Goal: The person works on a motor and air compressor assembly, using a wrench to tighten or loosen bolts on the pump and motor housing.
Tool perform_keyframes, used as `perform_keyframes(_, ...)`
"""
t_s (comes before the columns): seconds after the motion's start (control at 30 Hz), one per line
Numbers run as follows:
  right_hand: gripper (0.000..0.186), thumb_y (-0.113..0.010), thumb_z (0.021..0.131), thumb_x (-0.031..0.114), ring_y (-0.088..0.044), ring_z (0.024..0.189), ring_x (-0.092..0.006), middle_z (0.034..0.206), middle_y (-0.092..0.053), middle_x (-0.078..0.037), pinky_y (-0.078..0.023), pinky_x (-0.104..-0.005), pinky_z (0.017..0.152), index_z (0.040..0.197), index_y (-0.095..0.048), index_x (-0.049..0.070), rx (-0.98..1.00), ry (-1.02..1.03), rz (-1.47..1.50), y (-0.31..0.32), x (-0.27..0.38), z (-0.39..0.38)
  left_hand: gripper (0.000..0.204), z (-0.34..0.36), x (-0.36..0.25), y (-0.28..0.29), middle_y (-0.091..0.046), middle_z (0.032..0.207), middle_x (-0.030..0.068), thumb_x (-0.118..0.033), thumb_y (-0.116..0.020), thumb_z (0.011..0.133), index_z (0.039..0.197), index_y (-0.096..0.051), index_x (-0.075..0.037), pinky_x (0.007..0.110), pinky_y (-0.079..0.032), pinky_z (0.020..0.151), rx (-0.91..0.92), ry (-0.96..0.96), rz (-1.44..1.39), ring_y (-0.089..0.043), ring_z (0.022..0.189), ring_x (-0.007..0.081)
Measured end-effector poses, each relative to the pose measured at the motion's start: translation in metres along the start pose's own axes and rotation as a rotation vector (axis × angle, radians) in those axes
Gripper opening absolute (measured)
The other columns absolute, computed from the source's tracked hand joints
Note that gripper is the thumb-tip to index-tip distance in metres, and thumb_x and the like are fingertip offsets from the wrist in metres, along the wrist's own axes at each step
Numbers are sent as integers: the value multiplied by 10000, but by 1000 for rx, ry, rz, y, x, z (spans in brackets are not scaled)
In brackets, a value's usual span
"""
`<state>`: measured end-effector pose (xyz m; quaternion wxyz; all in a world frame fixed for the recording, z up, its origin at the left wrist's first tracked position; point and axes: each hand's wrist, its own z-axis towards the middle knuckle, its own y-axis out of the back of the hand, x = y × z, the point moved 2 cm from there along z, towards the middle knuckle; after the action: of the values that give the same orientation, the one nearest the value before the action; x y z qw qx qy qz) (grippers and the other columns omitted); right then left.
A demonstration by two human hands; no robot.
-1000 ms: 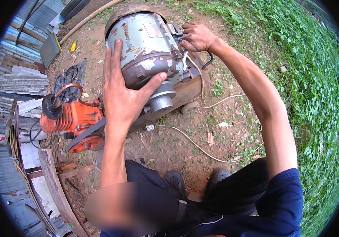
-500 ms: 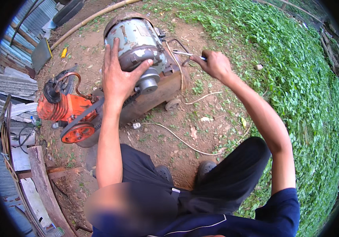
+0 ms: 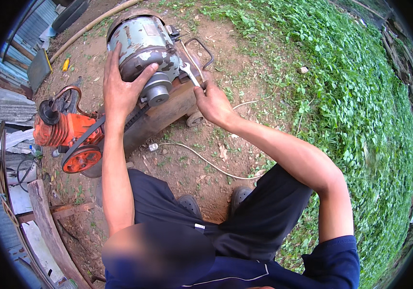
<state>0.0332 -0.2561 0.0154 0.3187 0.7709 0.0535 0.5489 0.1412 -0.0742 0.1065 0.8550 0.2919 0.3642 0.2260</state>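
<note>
My left hand (image 3: pixel 122 91) grips the near end of a grey, paint-flaked electric motor (image 3: pixel 139 38), fingers along its side and thumb near the silver pulley (image 3: pixel 158 96). My right hand (image 3: pixel 211 103) holds a silver open-end wrench (image 3: pixel 190 75), its head at the motor's lower right, near the mount and a pale cable. The motor rests on a rusty tank (image 3: pixel 177 105) with a bent metal handle beyond. An orange compressor pump (image 3: pixel 64 132) with a red flywheel (image 3: pixel 82 160) and black belt sits to the left.
Dirt ground carries a pale cord (image 3: pixel 201 159) and a yellow object (image 3: pixel 66 64). Corrugated sheets (image 3: pixel 9 106), old planks (image 3: pixel 47 221), a bamboo pole and a tyre lie along the left. Leafy plants (image 3: pixel 360 120) cover the right. My legs and shoes are below.
My right hand has moved down from the motor's side, bringing the wrench round to its lower right. My left hand stays on the motor; both appear further up-left as the view has shifted.
</note>
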Motion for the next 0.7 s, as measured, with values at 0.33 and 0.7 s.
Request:
perform_keyframes(0.33, 440, -429, 972, 291, -571, 1004, -510, 1002, -594, -382, -425, -533, 918, 1129, -438, -121, 128, 30, 139, -22, 7, -7, 941, 1, -7, -2, -433, 1383, 275, -444, -824, 690, 1404, -396, -4, 429, -374, 1064, 15, 62, -74, -451, 1283, 376)
perform_keyframes(0.7, 389, -428, 991, 289, -628, 886, -454, 875, -640, -295, -469, -496, 806, 1098, -417, -84, 146, -19, 335, -46, 27, -8, 931, 2, -2, -6, -429, 1392, 275, -438, -817, 706, 1399, -397, 22, 428, -355, 1074, -9, -1, -22, -441, 1291, 365)
